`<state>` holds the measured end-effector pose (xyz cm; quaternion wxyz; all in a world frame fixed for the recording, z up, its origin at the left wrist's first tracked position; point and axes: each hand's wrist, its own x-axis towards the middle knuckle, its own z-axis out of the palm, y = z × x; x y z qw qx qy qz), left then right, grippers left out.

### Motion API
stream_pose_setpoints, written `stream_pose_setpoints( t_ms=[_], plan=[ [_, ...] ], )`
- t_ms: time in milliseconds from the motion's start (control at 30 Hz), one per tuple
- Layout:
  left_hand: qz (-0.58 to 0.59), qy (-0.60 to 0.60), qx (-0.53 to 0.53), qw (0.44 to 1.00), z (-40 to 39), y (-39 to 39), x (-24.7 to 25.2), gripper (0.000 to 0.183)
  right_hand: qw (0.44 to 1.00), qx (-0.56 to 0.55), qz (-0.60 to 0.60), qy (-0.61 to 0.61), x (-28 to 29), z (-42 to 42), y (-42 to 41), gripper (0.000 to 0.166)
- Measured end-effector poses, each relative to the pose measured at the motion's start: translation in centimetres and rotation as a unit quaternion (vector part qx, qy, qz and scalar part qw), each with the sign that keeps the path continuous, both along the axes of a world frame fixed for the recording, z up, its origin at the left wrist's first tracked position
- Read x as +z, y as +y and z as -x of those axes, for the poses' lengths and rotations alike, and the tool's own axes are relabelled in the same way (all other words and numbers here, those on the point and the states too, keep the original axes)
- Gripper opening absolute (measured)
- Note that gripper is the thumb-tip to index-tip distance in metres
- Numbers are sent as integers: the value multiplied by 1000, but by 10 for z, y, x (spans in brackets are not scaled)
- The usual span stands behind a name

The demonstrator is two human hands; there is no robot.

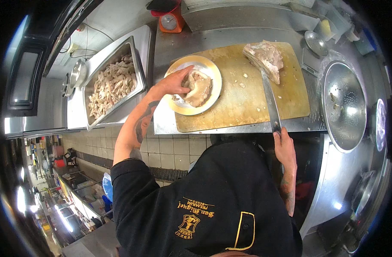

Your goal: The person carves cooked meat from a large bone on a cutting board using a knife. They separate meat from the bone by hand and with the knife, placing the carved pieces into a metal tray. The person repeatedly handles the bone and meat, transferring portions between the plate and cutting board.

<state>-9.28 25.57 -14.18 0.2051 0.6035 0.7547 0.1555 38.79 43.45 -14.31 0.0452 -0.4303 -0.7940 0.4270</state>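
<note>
My left hand (178, 83) reaches over a gold-rimmed white plate (216, 77), its thumb and fingers on a piece of pale meat with skin (200, 88). The plate lies over the left end of a worn yellowish cutting board (228, 110). In my right hand (284, 146), near the counter's front edge, is the handle of a long knife (272, 104). Its blade points away from me across the board, the tip at the near side of a larger chunk of meat (266, 57). Small meat scraps lie scattered on the board.
Left of the board, a deep steel tray (139, 72) holds many pale meat pieces. An orange dial scale (170, 22) stands behind the plate. To the right are a large steel colander (343, 102), a small metal bowl (316, 43) and a flat scale (310, 64).
</note>
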Motion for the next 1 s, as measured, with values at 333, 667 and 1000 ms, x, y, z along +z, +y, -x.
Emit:
stream_pose_setpoints(
  t_ms=[333,667,1000],
  plan=[
    [-1,2,30,1000,-34,15,0,65,999,40,-1,30,1,21,3,29],
    [-106,80,47,990,-41,24,-20,45,998,55,-2,25,1,29,2,30],
    [-101,85,143,981,-49,34,-27,45,999,33,4,7,6,24,-2,29]
  ],
)
